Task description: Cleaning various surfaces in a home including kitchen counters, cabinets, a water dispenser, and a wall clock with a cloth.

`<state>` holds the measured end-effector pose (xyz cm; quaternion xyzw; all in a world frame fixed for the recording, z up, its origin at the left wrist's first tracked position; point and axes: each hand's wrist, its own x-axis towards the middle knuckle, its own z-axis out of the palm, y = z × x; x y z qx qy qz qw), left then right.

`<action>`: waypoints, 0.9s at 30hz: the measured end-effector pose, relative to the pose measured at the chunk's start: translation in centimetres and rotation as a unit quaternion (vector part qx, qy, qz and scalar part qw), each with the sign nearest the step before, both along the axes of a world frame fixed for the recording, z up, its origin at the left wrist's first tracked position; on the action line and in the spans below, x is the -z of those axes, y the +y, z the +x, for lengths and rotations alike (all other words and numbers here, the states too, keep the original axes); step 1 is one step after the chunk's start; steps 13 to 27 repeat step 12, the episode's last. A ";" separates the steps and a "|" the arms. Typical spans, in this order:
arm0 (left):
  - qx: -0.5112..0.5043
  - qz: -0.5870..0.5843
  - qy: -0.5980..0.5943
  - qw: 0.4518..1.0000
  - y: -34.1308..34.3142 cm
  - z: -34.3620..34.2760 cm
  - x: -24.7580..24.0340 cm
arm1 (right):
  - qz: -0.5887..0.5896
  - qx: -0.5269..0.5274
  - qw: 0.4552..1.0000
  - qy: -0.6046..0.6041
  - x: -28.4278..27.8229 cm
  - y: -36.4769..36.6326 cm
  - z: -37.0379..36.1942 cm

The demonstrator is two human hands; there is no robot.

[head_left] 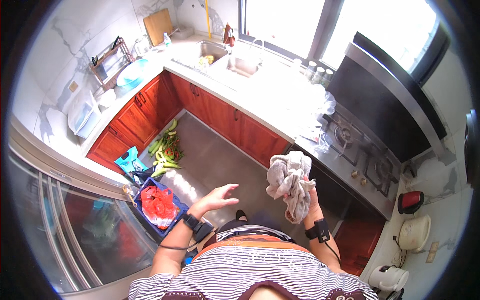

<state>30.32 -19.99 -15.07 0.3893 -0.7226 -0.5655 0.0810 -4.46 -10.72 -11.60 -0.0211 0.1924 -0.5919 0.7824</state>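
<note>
A crumpled light grey cloth (290, 182) is bunched in my right hand (311, 196), raised in front of me near the stove's front edge. Folds of the cloth hide most of the right fingers. My left hand (218, 198) hangs in the air at the centre, fingers apart and nothing in it. Nearest to that hand is a blue crate (142, 215) on the floor, with a red plastic bag (159, 204) inside. Both wrists wear black strapped devices with cables.
Green and yellow vegetables (162, 152) lie on the floor by the red cabinets (200, 102). The white counter (220, 80) bears a double sink (242, 65) and a light blue basin (132, 74). A gas stove (357, 155) stands at right, a glass sliding door (95, 225) at left.
</note>
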 end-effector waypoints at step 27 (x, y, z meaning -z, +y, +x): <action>-0.024 0.247 0.212 0.945 -18.2 -7.9 -7.9 | -0.039 -0.043 0.991 0.121 0.6 -24.1 2.0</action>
